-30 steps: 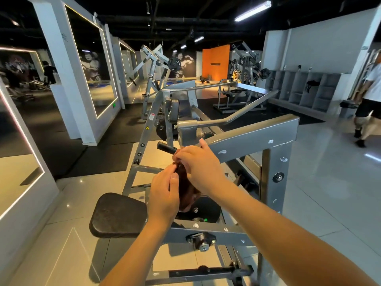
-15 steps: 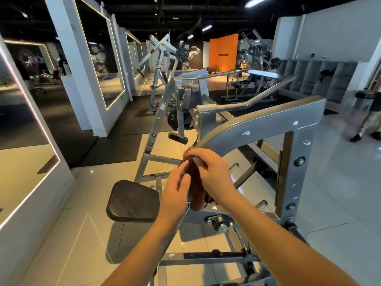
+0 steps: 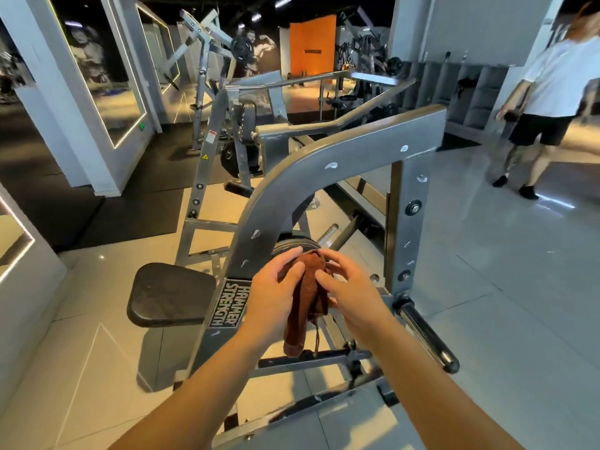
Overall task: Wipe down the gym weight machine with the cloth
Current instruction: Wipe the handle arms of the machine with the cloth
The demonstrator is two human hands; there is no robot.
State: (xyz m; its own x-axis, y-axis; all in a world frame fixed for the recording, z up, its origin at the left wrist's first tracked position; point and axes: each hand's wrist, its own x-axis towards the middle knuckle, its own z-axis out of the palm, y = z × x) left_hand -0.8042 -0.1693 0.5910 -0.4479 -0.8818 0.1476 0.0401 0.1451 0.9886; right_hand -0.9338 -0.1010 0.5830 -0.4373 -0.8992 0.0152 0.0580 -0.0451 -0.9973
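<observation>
A dim gym hall with a pale tiled floor (image 3: 487,287), tall white-framed mirror panels (image 3: 107,76) on the left and an orange wall (image 3: 311,43) at the far end. In the foreground stands the grey steel weight machine (image 3: 324,164), its curved upright arching from lower left to upper right, with more plate-loaded equipment lined up behind it. A bystander (image 3: 558,86) in a white T-shirt and black shorts stands on the tiles at far right, well apart from the machine. The machine's black padded seat (image 3: 168,293) sits low on the left of the frame; a chrome weight peg (image 3: 425,332) juts out from the post on the right.

Between the two, in front of the base of the curved upright, a rust-brown cloth (image 3: 306,297) hangs bunched, a loose thread trailing from its lower edge. The left hand (image 3: 272,297) grips its left side, thumb pressed across the fabric, while the right hand (image 3: 350,297) pinches the upper right fold with curled fingers. The cloth appears clear of the metal. Just left of the hands, a black "Hammer Strength" label (image 3: 229,302) marks the frame.
</observation>
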